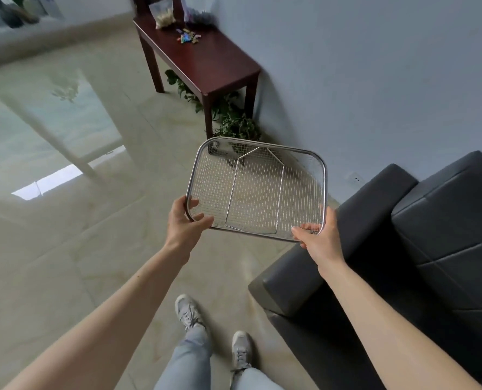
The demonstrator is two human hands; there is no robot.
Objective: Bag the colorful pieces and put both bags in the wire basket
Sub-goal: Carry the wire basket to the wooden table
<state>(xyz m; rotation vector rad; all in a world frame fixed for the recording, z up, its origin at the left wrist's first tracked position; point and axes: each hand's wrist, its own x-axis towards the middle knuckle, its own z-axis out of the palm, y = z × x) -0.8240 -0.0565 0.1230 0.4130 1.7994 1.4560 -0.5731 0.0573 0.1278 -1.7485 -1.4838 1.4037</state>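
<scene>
Wire basket [258,190]: rectangular, silver mesh, empty, held roughly level above floor. Colorful pieces [187,37]: small loose pile on dark counter [206,63]. Two bags [165,15] upright behind pile.

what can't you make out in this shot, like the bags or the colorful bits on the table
Head view only:
- Colorful pieces: too small and far to count or identify.
- Bags at the far end of the table: blurred, tops cut off by the frame edge; contents unclear.
- Left hand and right hand: fingers partly hidden behind the wire basket rim.
</scene>
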